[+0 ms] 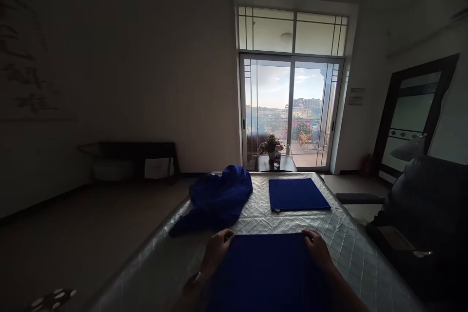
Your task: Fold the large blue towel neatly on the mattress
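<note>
A flat blue cloth (268,273) with straight edges lies close to me at the near end of the table. Its far left corner is pinched in my left hand (219,246), and its far right corner in my right hand (317,247). Beyond it on the right rests a neatly folded blue cloth (298,194) with a small white tag at its near edge. To the left, a crumpled blue cloth (223,195) is heaped up, partly draped toward the table's left side.
A shiny quilted cover (256,214) spreads over the table. Past its far end stands a small dark table (263,163) with a potted plant (271,144) and a bottle (277,156). A dark chair (427,204) is at the right, and sliding glass doors (292,107) are behind.
</note>
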The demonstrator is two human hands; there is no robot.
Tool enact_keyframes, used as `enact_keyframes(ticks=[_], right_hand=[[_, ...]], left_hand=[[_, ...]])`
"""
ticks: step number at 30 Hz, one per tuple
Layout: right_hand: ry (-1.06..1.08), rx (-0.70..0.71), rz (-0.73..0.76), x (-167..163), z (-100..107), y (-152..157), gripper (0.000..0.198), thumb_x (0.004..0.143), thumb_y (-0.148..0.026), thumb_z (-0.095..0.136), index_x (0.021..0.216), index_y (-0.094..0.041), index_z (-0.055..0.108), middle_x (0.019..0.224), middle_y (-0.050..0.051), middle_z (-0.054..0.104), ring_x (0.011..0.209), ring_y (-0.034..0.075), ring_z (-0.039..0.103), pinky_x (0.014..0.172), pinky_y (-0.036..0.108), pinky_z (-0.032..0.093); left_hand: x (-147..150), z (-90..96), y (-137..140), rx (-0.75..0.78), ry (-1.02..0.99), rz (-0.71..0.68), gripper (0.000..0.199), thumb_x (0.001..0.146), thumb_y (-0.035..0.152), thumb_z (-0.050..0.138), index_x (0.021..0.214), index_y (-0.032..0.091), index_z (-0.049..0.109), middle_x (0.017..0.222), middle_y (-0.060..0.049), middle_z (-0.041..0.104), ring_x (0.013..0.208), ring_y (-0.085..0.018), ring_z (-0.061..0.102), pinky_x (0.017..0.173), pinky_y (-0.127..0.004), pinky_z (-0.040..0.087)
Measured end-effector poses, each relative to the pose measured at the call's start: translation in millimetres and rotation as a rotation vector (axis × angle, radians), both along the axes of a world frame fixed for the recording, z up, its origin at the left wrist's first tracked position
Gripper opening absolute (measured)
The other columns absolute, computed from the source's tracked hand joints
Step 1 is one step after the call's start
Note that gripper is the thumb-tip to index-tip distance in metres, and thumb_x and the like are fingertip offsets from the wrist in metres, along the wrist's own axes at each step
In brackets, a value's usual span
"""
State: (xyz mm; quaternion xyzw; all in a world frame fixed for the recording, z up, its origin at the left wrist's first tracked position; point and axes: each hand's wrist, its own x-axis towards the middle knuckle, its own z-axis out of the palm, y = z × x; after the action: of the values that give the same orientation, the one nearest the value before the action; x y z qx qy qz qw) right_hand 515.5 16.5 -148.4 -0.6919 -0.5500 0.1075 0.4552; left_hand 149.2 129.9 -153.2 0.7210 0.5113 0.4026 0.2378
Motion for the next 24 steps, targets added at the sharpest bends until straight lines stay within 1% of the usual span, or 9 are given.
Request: enact_keyframes(ticks=[4, 8, 11, 14, 16, 19, 21, 23, 24], right_hand=[[-0.059, -0.004, 0.02, 5, -1, 6, 0.048, 0.086, -0.029, 0.042, 0.118, -0.016, 0.075, 0.128, 0.012, 0.073, 0.123, 0.025, 0.066, 0.112, 0.038, 0.047], [-0.112, -0.008, 0.04, 11, 4, 9, 0.051, 0.087, -0.022, 0.037, 0.122, -0.014, 0.073, 0.135, 0.011, 0.069, 0.131, 0.023, 0.06, 0.116, 0.029, 0.042], [-0.15, -0.034, 0.024, 14, 4, 9, 0.054, 0.088, -0.019, 0.035, 0.127, -0.012, 0.071, 0.14, 0.012, 0.066, 0.134, 0.022, 0.057, 0.117, 0.027, 0.039], [-0.21, -0.069, 0.009, 14, 1, 8, 0.056, 0.089, -0.019, 0.035, 0.134, -0.01, 0.067, 0.144, 0.013, 0.063, 0.137, 0.023, 0.055, 0.118, 0.028, 0.038], [-0.257, -0.083, 0.002, 12, -1, 7, 0.057, 0.089, -0.017, 0.036, 0.139, -0.01, 0.063, 0.149, 0.013, 0.06, 0.141, 0.023, 0.051, 0.121, 0.029, 0.035], [-0.33, -0.093, -0.027, 5, 0, 3, 0.061, 0.086, -0.012, 0.038, 0.144, -0.013, 0.059, 0.157, 0.012, 0.052, 0.15, 0.024, 0.041, 0.128, 0.039, 0.027], [-0.43, -0.097, -0.037, -3, 2, 1, 0.062, 0.086, -0.009, 0.038, 0.145, -0.014, 0.058, 0.159, 0.012, 0.049, 0.152, 0.025, 0.037, 0.129, 0.044, 0.025], [-0.532, -0.088, -0.001, -12, 3, 0, 0.061, 0.089, -0.01, 0.035, 0.145, -0.015, 0.058, 0.159, 0.011, 0.049, 0.152, 0.025, 0.038, 0.129, 0.044, 0.025], [-0.559, -0.079, 0.025, -17, 3, -1, 0.059, 0.092, -0.012, 0.035, 0.145, -0.016, 0.058, 0.159, 0.01, 0.049, 0.152, 0.024, 0.038, 0.13, 0.042, 0.025]], left_hand=[[-2, -9.5, 10, 0.002, 0.008, 0.022, 0.033, 0.085, 0.043, 0.049, 0.091, 0.025, 0.075, 0.106, -0.007, 0.082, 0.104, -0.027, 0.075, 0.097, -0.037, 0.056], [-2, -7.2, 19, -0.027, 0.018, 0.019, 0.037, 0.085, 0.048, 0.049, 0.098, 0.024, 0.075, 0.105, -0.005, 0.083, 0.101, -0.026, 0.076, 0.09, -0.034, 0.059], [2, -3.6, 22, -0.028, 0.044, 0.0, 0.036, 0.085, 0.047, 0.05, 0.098, 0.024, 0.076, 0.102, -0.004, 0.083, 0.101, -0.025, 0.076, 0.089, -0.032, 0.059], [8, -3.4, 21, -0.011, 0.086, -0.003, 0.036, 0.087, 0.043, 0.05, 0.099, 0.022, 0.077, 0.106, -0.005, 0.082, 0.104, -0.026, 0.075, 0.093, -0.033, 0.057], [10, -4.0, 19, 0.012, 0.116, 0.008, 0.037, 0.089, 0.041, 0.049, 0.101, 0.02, 0.077, 0.11, -0.007, 0.081, 0.106, -0.026, 0.074, 0.097, -0.034, 0.055], [9, -1.6, 15, 0.057, 0.167, 0.023, 0.037, 0.091, 0.036, 0.045, 0.101, 0.018, 0.076, 0.113, -0.009, 0.08, 0.108, -0.027, 0.072, 0.1, -0.037, 0.054], [13, 3.1, 12, 0.097, 0.208, 0.035, 0.039, 0.093, 0.031, 0.04, 0.104, 0.016, 0.074, 0.117, -0.013, 0.077, 0.113, -0.03, 0.069, 0.106, -0.043, 0.051], [26, 8.7, 5, 0.138, 0.252, 0.017, 0.043, 0.094, 0.026, 0.036, 0.11, 0.014, 0.073, 0.123, -0.016, 0.074, 0.119, -0.033, 0.065, 0.112, -0.048, 0.047], [38, 11.0, -1, 0.154, 0.276, -0.016, 0.043, 0.093, 0.024, 0.035, 0.112, 0.015, 0.073, 0.125, -0.016, 0.073, 0.122, -0.034, 0.064, 0.113, -0.049, 0.046]])
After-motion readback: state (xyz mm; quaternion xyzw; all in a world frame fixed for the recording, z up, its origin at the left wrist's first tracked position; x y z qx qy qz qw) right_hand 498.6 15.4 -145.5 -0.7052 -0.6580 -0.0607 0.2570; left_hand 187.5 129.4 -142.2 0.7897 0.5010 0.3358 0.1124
